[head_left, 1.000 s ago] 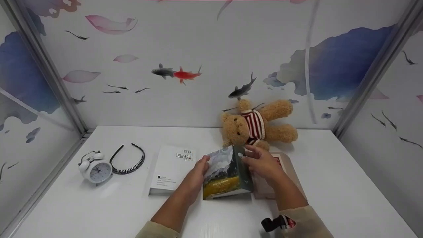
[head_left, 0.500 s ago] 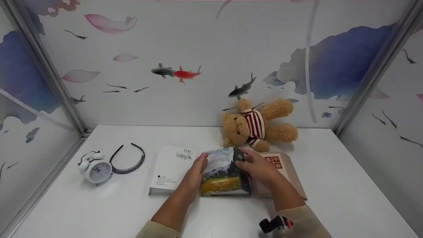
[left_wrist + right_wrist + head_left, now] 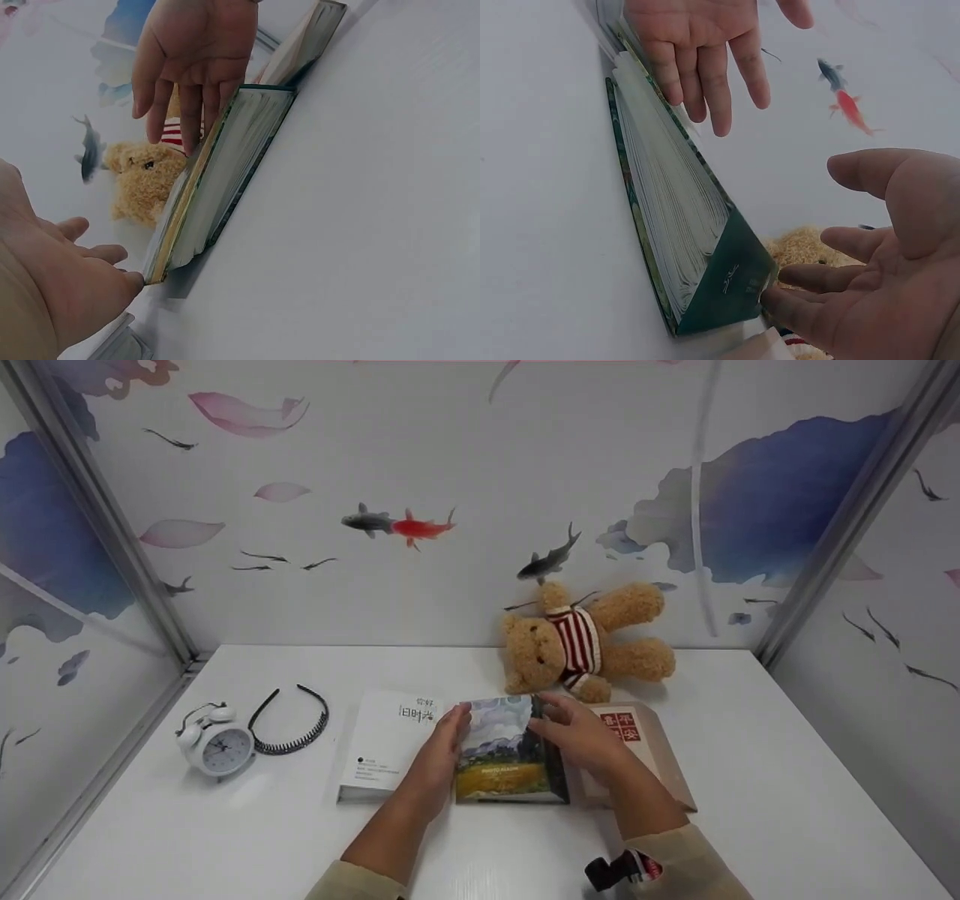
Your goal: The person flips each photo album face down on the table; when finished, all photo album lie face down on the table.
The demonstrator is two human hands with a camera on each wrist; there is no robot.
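A photo album with a painted landscape cover and dark green spine lies between both hands on the white table. My left hand touches or stands close against its left edge, fingers extended; the left wrist view shows a fingertip of this left hand at the cover's corner. On the other side, my right hand has its fingertips at the spine, and the right wrist view shows the fingers of this right hand spread and loosely bent. The album's pages show at its end.
A white book lies left of the album, and a beige book with red characters lies to its right. Behind is a teddy bear against the wall. A white alarm clock and black headband stand at the left.
The album has come down from a tilted pose to lie flatter on the table. My right hand has shifted slightly left with the spine; the fingers of both hands have loosened.
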